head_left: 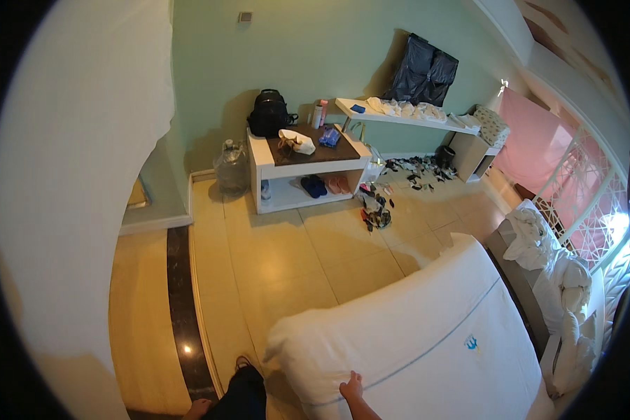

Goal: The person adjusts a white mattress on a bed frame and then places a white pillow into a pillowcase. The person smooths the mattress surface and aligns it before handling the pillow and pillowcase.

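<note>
A white duvet (406, 315) with a thin blue stripe and a small blue emblem covers the bed in front of me. On its near left part rests my right hand (353, 387), its fingers curled and pressed together at the fabric. At the lower edge, left of my dark trouser leg (241, 395), my left hand (199, 408) shows only in part. It seems to hang beside the leg, apart from the bed, and its fingers are mostly cut off by the picture's edge.
A white bench (262, 161) carries a black backpack (269, 112); slippers (313, 186) lie on its lower shelf. Beside it stands a clear water jug (231, 168). Shoes (376, 212) lie scattered on the floor. White bedding (570, 280) is heaped at right. A white surface (77, 175) fills the left.
</note>
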{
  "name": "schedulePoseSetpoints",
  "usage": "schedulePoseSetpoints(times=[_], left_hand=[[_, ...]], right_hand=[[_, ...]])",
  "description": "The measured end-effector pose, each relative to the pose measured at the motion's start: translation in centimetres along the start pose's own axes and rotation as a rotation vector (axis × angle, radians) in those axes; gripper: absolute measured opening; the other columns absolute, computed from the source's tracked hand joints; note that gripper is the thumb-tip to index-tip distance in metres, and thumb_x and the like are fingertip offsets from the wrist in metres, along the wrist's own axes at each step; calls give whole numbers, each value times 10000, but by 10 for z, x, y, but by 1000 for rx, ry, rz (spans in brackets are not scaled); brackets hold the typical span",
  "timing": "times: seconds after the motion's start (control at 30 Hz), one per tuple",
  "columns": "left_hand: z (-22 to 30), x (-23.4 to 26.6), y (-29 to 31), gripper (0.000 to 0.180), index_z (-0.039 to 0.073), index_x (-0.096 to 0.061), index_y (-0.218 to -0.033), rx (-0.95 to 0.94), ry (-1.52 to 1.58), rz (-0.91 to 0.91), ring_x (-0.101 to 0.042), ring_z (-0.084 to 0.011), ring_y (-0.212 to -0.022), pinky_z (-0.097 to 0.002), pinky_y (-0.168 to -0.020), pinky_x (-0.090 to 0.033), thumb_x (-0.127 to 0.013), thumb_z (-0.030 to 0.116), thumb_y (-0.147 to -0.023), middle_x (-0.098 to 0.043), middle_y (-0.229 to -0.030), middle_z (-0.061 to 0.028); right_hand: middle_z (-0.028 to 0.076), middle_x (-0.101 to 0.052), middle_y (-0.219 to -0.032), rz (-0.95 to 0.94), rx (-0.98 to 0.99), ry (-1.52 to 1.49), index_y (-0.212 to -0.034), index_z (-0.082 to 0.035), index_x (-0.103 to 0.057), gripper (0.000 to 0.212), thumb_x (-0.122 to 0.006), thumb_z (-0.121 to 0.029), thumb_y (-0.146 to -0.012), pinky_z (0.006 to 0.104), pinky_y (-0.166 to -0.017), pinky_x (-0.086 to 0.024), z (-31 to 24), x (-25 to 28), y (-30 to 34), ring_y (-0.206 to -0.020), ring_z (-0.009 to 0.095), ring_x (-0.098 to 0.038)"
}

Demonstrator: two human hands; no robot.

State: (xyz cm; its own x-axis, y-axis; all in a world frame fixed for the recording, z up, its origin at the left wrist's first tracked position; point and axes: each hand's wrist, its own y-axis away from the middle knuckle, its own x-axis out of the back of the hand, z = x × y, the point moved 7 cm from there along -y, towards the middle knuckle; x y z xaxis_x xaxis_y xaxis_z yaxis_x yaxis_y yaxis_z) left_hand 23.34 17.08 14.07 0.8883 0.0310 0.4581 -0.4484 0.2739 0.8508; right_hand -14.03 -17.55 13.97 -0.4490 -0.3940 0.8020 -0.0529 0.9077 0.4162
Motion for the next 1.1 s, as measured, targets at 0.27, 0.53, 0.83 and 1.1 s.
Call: schedulePoseSetpoints(times=[0.27, 0.53, 0.83, 1.1], left_hand=[[84, 210, -49, 338, 33, -574, -951, -153, -65, 245, -545, -267, -817, -369, -733, -423, -460, 306, -788, -577, -905, -150], [227, 266, -99, 287, 8, -553, -923, -603, -103, 187, -559, -220, -652, -347, -622, -452, -492, 256, -791, -587, -756, -133], [368, 254, -182, 273, 3, -574, -817, -376, -393, -17, -577, -233, -663, -345, -620, -456, -523, 268, -774, -597, -716, -134], [683, 185, -220, 154, 12, -528, -735, -707, -27, -170, -528, -132, -503, -267, -492, -444, -536, 159, -779, -534, -556, -65]], right_hand=[[309, -106, -1316, -262, -388, 93, -1330, -103, -118, 883, -567, -315, -600, 401, -961, -278, -139, -61, -61, -1204, 406, -242], [296, -34, -1333, -407, -499, 120, -1343, -153, -26, 956, -567, -448, -613, 449, -922, -313, -141, -68, -70, -1196, 401, -269], [244, -416, -1153, -667, -342, 166, -1160, -64, -412, 600, -522, -407, -680, 415, -841, -392, -144, -97, -120, -1042, 352, -461], [160, -603, -756, 129, -387, -607, -792, -36, -607, 231, -492, -229, -736, 359, -616, -468, -214, 32, -310, -681, 292, -590]])
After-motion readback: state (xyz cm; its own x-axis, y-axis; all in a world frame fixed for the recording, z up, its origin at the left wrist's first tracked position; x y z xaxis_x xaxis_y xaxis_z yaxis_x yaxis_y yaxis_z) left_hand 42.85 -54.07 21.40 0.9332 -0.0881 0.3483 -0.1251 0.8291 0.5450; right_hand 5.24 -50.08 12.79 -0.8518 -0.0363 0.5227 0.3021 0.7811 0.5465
